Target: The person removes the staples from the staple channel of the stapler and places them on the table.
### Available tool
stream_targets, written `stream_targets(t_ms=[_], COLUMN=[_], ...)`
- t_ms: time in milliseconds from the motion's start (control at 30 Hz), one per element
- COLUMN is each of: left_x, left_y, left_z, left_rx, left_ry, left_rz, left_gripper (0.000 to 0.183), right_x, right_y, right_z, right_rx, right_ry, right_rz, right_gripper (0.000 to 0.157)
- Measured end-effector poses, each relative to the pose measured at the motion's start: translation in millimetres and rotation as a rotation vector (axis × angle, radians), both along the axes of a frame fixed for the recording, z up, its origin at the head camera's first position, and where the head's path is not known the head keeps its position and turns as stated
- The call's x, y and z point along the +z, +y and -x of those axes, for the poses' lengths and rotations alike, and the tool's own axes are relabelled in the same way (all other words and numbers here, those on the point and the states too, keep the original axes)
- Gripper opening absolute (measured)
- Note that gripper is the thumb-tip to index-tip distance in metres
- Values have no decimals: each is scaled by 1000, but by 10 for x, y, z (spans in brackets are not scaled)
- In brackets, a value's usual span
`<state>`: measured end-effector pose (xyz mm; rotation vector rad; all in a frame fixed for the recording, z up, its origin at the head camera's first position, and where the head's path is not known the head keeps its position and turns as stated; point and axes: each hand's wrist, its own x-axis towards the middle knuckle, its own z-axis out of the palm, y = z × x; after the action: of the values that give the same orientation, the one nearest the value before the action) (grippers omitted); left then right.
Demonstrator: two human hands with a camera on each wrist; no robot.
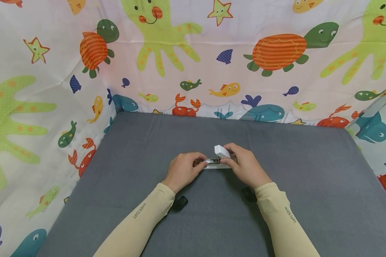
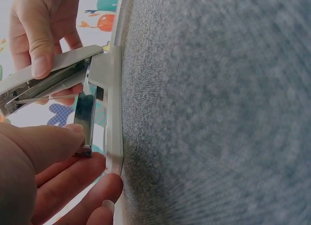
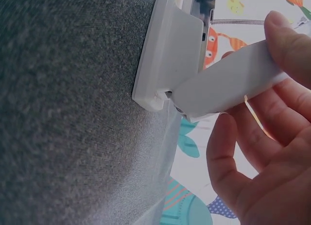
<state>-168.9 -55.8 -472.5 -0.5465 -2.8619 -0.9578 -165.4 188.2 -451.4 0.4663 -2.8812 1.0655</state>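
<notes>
A white stapler (image 1: 221, 151) rests with its base on the grey table, its top cover swung up and back. My left hand (image 1: 183, 169) pinches the front end of its metal staple magazine (image 2: 85, 113) between thumb and fingers. The raised cover (image 3: 228, 79) is held in my right hand (image 1: 247, 166), thumb on one side and fingers on the other. A thin spring rod (image 3: 238, 22) runs between the cover and the magazine. The white base (image 2: 114, 113) lies under the magazine. Whether staples sit inside the magazine cannot be told.
Grey cloth covers the table (image 1: 122, 200). A curtain (image 1: 193, 46) printed with sea animals stands along the back and both sides. Black wrist camera mounts (image 1: 180, 202) hang under the forearms, close to the tabletop.
</notes>
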Motion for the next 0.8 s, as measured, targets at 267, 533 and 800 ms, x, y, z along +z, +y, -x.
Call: stream_targets(t_ms=[267, 533, 800], left_x=[-14, -5, 1], left_y=[-1, 14, 13], left_z=[13, 6, 8], left_rx=[6, 16, 21], left_ry=[-5, -15, -30], left_rz=[15, 7, 7], left_gripper=[18, 17, 17], right_x=[-2, 21, 41], right_y=[21, 71, 93], right_z=[-3, 10, 8], right_rx=[-11, -10, -5], right_ry=[-8, -27, -38], right_rz=[-1, 16, 19], right_gripper=[41, 40, 41])
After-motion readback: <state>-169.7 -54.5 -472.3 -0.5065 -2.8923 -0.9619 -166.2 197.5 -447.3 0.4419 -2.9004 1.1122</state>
